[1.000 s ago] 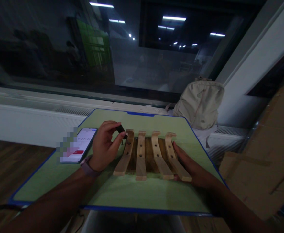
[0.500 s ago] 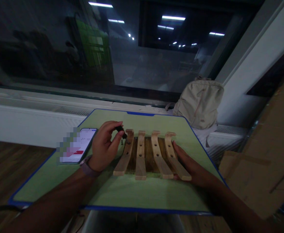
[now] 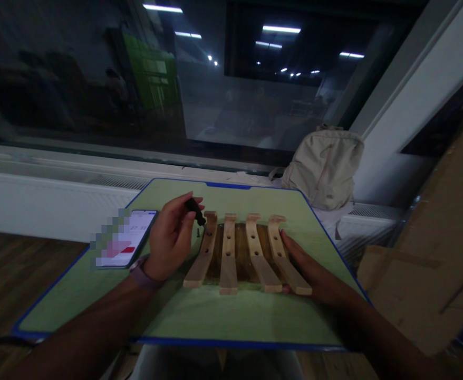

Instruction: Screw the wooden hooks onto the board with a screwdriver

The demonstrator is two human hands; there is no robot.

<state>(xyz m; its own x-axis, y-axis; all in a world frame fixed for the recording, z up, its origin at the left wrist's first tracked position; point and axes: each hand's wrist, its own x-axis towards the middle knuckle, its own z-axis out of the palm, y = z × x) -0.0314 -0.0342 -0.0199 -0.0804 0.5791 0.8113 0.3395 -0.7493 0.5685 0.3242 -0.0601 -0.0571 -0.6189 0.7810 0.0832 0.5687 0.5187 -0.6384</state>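
**Left hand holds a small dark tool at a wooden slat; right hand braces the piece**

Two bare hands work on a pale green worktop (image 3: 255,319) edged in blue. In the middle lies a brown panel (image 3: 244,250) crossed by four curved wooden slats, each with two dark holes. The left hand (image 3: 171,232) is clamped on a short black tool (image 3: 195,210), pinched between thumb and fingers. The tool slants down toward the upper hole of the leftmost slat (image 3: 197,270); whether its tip is seated there is too dark to tell. The right hand (image 3: 305,264) lies along the panel's right side, beside the rightmost slat (image 3: 292,274); its fingers are partly hidden, so I cannot tell whether it grips or only presses. A small screw-like piece (image 3: 199,232) sits just left of the leftmost slat. A lit phone (image 3: 138,229) lies farther left, and a beige backpack (image 3: 324,169) rests beyond the far right corner.

To work well here, the tool would best stand in line with the hole rather than leaning, with light, even pressure. Firm bracing from the right should stop the panel twisting, and the loose piece is best not knocked.
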